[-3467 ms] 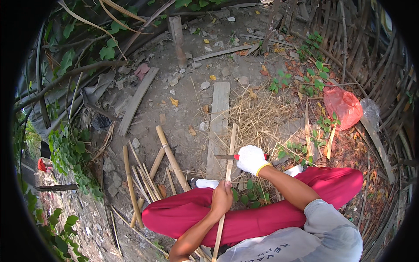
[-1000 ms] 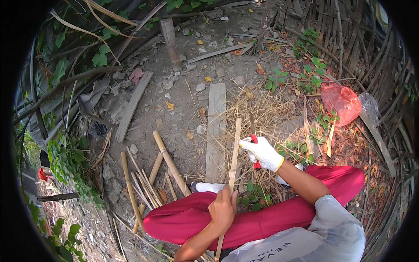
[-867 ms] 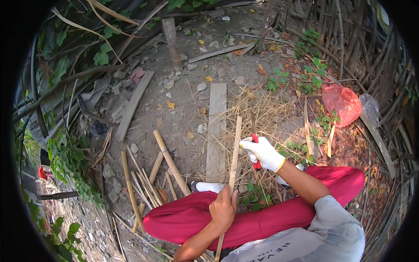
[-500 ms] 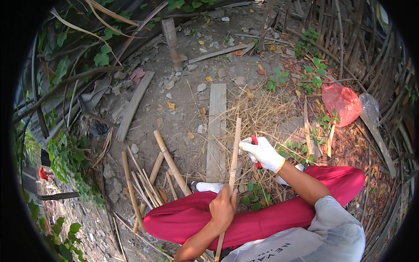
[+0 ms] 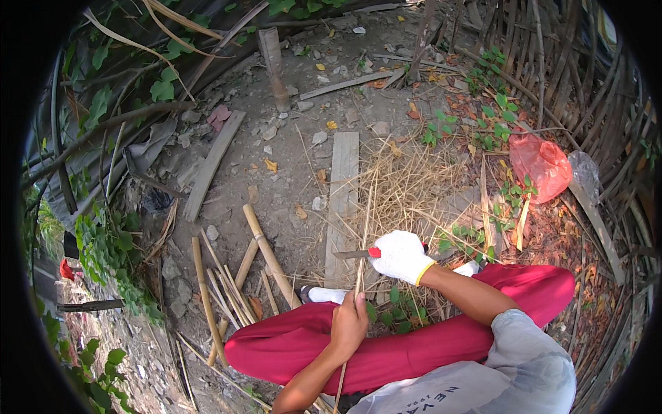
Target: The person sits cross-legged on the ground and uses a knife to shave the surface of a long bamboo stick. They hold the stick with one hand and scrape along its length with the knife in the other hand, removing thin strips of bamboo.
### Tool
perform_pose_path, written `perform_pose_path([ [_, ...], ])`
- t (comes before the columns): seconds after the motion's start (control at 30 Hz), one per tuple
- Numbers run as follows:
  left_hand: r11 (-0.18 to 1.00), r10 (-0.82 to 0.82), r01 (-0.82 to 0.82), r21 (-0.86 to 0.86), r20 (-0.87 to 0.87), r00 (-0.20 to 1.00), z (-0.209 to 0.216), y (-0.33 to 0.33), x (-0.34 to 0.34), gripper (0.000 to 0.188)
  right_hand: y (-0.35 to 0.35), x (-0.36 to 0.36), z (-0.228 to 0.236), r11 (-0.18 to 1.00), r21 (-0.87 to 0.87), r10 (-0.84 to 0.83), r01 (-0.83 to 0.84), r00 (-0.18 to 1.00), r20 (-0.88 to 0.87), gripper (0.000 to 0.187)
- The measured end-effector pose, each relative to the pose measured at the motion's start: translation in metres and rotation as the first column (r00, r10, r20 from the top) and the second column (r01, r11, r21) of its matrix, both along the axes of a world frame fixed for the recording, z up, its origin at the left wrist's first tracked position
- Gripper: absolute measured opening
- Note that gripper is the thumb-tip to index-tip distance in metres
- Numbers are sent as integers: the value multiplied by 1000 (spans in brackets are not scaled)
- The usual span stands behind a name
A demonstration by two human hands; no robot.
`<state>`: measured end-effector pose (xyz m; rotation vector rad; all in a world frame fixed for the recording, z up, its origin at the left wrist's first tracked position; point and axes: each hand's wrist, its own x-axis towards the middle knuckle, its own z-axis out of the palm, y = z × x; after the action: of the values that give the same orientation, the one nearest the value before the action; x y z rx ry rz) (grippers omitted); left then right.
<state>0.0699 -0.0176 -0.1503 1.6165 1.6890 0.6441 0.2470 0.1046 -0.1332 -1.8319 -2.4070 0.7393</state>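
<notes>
My left hand (image 5: 349,324), bare, grips a thin bamboo strip (image 5: 366,214) just above my red trouser leg (image 5: 386,345). The strip runs from my lap out over the ground toward a pile of dry shavings (image 5: 414,186). My right hand (image 5: 402,255) wears a white glove and holds a knife with a red handle (image 5: 374,252). Its blade (image 5: 350,254) points left and lies across the strip, a little beyond my left hand.
A flat wooden plank (image 5: 343,200) lies on the dirt ahead. Cut bamboo poles and splints (image 5: 241,276) lie to the left. A red plastic bag (image 5: 541,164) sits at right by a woven stick fence (image 5: 586,90). Leafy vines (image 5: 110,248) and another plank (image 5: 210,165) are at left.
My gloved right hand has drawn back toward my body and slightly left along the strip. The knife blade now shows, pointing left across it. My left hand keeps its grip.
</notes>
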Motion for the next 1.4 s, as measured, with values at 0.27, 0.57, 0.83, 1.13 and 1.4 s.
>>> perform_pose_path([
  [0.27, 997, 77, -74, -24, 166, 983, -23, 5, -7, 43, 5, -20, -1, 1000, -8, -16, 17, 999, 49, 27],
  [0.57, 989, -44, 13, -147, -210, 977, -14, -1, -5, 37, 7, -29, -35, 1000, -1, 10, -10, 998, 62, 28],
  [0.83, 989, -67, 36, -140, -223, 973, -26, -2, -10, 38, 32, -29, -61, 994, 74, -82, 79, 996, 35, 27],
  [1.13, 966, -181, 141, -216, -179, 967, -9, -15, 5, 38, 115, 80, -95, 887, 186, -454, 423, 872, 183, 26],
  [1.4, 956, -27, 134, -262, 377, 926, -36, 2, -19, 36, 91, 125, -80, 871, 113, -488, 479, 870, 74, 32],
])
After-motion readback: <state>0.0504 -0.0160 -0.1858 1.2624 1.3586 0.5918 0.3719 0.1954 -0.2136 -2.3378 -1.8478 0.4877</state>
